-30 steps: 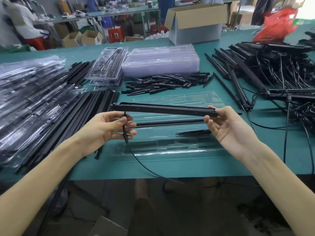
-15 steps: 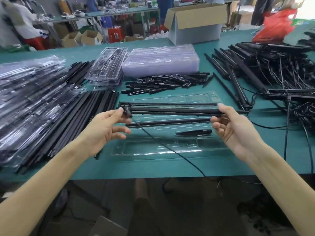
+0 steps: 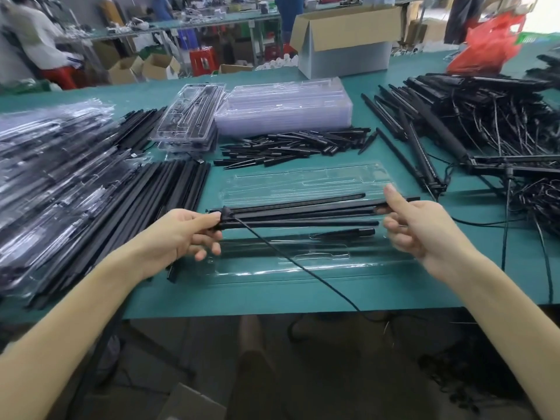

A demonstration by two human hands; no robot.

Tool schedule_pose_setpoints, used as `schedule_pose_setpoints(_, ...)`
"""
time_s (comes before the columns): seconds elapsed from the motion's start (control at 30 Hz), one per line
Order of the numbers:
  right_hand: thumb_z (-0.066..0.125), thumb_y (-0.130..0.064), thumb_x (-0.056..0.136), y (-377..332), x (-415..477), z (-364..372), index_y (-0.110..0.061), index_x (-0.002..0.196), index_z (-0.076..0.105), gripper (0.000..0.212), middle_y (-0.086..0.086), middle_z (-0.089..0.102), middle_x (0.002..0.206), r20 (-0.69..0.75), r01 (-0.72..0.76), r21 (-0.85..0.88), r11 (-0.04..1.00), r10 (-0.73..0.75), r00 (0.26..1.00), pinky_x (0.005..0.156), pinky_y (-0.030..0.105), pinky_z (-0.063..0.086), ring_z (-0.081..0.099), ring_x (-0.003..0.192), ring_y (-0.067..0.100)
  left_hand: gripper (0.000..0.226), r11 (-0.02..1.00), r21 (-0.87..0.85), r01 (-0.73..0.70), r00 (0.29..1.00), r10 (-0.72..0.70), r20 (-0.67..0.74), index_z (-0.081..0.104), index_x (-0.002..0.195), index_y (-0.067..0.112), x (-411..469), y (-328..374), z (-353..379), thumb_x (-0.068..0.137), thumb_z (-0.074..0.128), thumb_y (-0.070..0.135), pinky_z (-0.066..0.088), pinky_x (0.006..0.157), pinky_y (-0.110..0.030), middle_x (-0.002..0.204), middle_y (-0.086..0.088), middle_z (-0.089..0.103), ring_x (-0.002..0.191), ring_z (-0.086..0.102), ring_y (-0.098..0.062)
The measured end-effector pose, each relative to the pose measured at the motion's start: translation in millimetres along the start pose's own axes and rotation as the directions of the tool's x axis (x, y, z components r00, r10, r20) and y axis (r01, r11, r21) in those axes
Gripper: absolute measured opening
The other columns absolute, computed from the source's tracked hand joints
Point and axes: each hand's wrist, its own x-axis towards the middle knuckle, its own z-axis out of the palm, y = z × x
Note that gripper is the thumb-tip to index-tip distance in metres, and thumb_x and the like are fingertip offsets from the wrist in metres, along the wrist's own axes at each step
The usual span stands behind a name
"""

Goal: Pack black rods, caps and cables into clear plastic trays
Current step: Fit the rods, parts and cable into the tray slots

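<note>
Factory packing floor: green worktable [image 3: 303,294], open cardboard box [image 3: 348,34], stacked clear trays [image 3: 285,110], heaped black rods [image 3: 172,189].

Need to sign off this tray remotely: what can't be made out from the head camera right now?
Head view:
1. cable, far end: drops off the table edge into shadow.
2. right hand, grip on black rod: motion-blurred.
3. clear tray: glare hides whether the rod is seated.
4. pile of cabled rods: cut by right frame edge.
</note>
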Motion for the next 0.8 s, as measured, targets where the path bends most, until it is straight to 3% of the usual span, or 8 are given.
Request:
schedule_pose_setpoints(0.1,0.07,-0.047,0.089,2.6,-0.5,-7.5,-0.005,0.097,0.067,0.042,-0.002,0.051,0.057,-0.002,0.004,-0.058,0.998,-0.004,1.0,0.033,0.015,0.024,0.034,0.04,0.008,0.038,0.997,0.066,0.026,1.0,-0.026,0.003,0.071,0.094,-0.005,0.9,-3.6,-6.1,0.092,0.066,0.033,0.044,0.038,-0.02,0.076,-0.015,0.07,0.051,0.062,-0.018)
schedule_pose_setpoints(0.23,0.069,-0.043,0.092,1.3,-0.8,-12.2,-0.01,0.089,0.07,0.034,-0.002,0.054,0.056,-0.036,0.016,-0.082,0.996,-0.019,0.999,0.032,0.014,0.028,0.038,0.038,0.008,0.034,0.976,0.209,0.064,0.997,-0.069,0.015,0.077,0.083,0.006,3.4,1.5,-9.6,0.09,0.069,0.038,0.042,0.036,-0.021,0.086,-0.019,0.073,0.053,0.064,-0.022)
schedule_pose_setpoints(0.33,0.066,-0.046,0.093,1.1,-0.2,-11.3,-0.009,0.085,0.071,0.039,0.0,0.057,0.055,-0.04,0.089,-0.172,0.981,-0.097,0.994,0.032,0.016,0.028,0.042,0.038,0.008,0.041,0.941,0.331,0.076,0.992,-0.104,0.066,0.065,0.102,-0.003,4.7,7.8,-12.3,0.092,0.065,0.037,0.043,0.038,-0.022,0.086,-0.017,0.073,0.053,0.06,-0.022)
schedule_pose_setpoints(0.43,0.064,-0.042,0.096,4.8,0.3,-8.1,-0.008,0.088,0.07,0.035,0.001,0.064,0.059,-0.02,0.217,-0.277,0.936,-0.232,0.973,0.036,0.018,0.033,0.048,0.043,0.01,0.044,0.906,0.417,0.072,0.984,-0.133,0.118,0.061,0.103,-0.002,5.7,14.6,-12.6,0.087,0.063,0.039,0.043,0.039,-0.024,0.079,-0.011,0.069,0.052,0.056,-0.022)
schedule_pose_setpoints(0.53,0.071,-0.035,0.091,11.8,3.2,-6.5,-0.018,0.091,0.069,0.018,-0.002,0.07,0.07,-0.021,0.337,-0.458,0.823,-0.389,0.921,0.053,0.017,0.043,0.054,0.054,0.005,0.035,0.862,0.5,0.081,0.985,-0.147,0.094,0.062,0.099,0.001,10.3,16.5,-8.1,0.094,0.061,0.035,0.043,0.038,-0.026,0.073,-0.009,0.068,0.049,0.054,-0.022)
schedule_pose_setpoints(0.63,0.079,-0.031,0.084,18.5,4.3,-7.4,-0.026,0.093,0.067,0.016,-0.009,0.063,0.085,0.088,0.405,-0.694,0.596,-0.488,0.869,0.064,0.011,0.039,0.052,0.065,-0.001,0.035,0.739,0.662,0.127,0.988,-0.156,-0.015,0.063,0.095,0.001,15.7,16.6,-1.6,0.097,0.063,0.035,0.043,0.036,-0.026,0.067,-0.01,0.072,0.045,0.057,-0.023)
schedule_pose_setpoints(0.7,0.078,-0.031,0.084,20.9,4.6,-7.7,-0.026,0.095,0.067,0.017,-0.01,0.058,0.09,0.145,0.426,-0.746,0.512,-0.5,0.854,0.066,0.012,0.036,0.05,0.07,-0.003,0.039,0.614,0.777,0.141,0.99,-0.102,-0.098,0.062,0.092,0.003,17.6,18.7,1.9,0.094,0.068,0.042,0.042,0.036,-0.024,0.063,-0.008,0.072,0.043,0.06,-0.023)
schedule_pose_setpoints(0.8,0.075,-0.034,0.087,21.4,5.4,-8.6,-0.027,0.096,0.066,0.015,-0.012,0.056,0.092,0.178,0.433,-0.785,0.443,-0.509,0.842,0.071,0.023,0.039,0.049,0.071,-0.001,0.03,0.504,0.858,0.096,0.987,0.062,-0.147,0.059,0.087,0.012,19.8,24.7,8.2,0.088,0.075,0.038,0.045,0.044,-0.025,0.059,-0.003,0.069,0.046,0.062,-0.02)
